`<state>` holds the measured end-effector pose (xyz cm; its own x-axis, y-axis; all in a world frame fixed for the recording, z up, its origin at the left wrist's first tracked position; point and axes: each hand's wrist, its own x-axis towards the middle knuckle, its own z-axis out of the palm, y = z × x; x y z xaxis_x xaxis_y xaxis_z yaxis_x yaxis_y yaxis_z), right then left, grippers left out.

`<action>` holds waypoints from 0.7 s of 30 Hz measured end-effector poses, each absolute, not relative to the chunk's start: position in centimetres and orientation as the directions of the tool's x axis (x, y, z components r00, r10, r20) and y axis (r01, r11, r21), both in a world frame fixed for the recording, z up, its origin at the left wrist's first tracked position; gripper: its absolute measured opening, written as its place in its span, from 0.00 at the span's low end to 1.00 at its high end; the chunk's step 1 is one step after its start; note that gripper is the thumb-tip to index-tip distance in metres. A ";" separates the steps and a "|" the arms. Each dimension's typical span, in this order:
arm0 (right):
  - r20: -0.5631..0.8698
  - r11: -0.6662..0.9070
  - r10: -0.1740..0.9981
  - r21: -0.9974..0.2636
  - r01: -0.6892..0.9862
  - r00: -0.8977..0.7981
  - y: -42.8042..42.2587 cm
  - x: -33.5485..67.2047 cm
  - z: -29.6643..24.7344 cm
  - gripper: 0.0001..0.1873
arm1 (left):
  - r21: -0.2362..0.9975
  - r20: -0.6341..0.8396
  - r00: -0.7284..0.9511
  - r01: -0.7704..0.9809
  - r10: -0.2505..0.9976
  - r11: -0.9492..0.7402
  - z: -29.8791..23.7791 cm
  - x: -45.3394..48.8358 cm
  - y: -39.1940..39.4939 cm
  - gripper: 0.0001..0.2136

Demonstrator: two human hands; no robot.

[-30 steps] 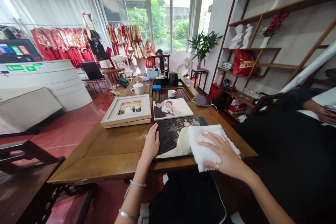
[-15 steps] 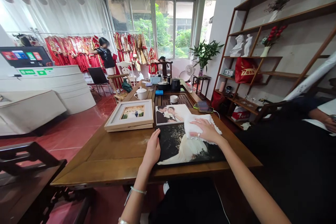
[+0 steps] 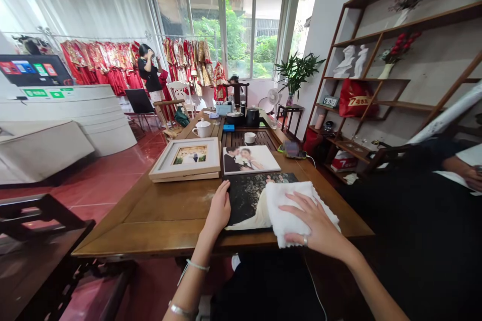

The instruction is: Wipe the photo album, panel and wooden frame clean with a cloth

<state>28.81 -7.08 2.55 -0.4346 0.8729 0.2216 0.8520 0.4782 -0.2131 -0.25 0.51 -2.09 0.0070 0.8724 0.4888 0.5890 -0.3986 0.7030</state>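
The right hand (image 3: 320,225), fingers spread atop the white cloth (image 3: 274,213), has drawn it nearer the body than half a second ago; the left hand (image 3: 218,208), fingers straightened, touches the dark photo panel (image 3: 243,198) on their right.

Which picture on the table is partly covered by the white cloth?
The dark picture beside the left hand; the framed picture and the pale picture lie uncovered.

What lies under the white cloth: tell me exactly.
The white cloth covers the right part of the dark photo print. The right hand rests on top. The image beneath the cloth cannot be seen.
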 end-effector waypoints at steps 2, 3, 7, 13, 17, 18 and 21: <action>0.209 0.489 0.869 -0.234 0.840 -0.447 -7.8 29.1 2.5 0.34 | 0.704 0.489 0.009 0.587 0.872 -0.400 -2.1 -0.2 0.5 0.18; 0.200 0.490 0.870 -0.247 0.836 -0.451 -7.8 29.3 2.6 0.35 | 0.704 0.488 0.013 0.586 0.873 -0.402 -2.1 -0.2 0.5 0.18; 0.168 0.475 0.880 -0.278 0.835 -0.445 -5.6 29.4 3.1 0.35 | 0.708 0.480 0.031 0.576 0.877 -0.408 -2.2 -0.3 0.5 0.18; 0.171 0.333 0.939 -0.244 0.911 -0.297 -0.5 27.1 3.7 0.33 | 0.716 0.486 0.030 0.559 0.873 -0.418 -2.4 -0.4 0.6 0.18; 0.165 0.273 0.956 -0.209 0.939 -0.241 1.2 24.8 3.8 0.34 | 0.719 0.484 0.033 0.555 0.875 -0.419 -2.4 -0.4 0.5 0.18; 0.165 0.289 0.952 -0.209 0.934 -0.258 1.2 24.5 3.9 0.34 | 0.719 0.480 0.035 0.557 0.877 -0.416 -2.4 -0.4 0.5 0.18; 0.175 0.412 0.909 -0.236 0.880 -0.378 0.2 24.0 4.1 0.34 | 0.720 0.477 0.027 0.561 0.879 -0.408 -2.4 -0.3 0.5 0.18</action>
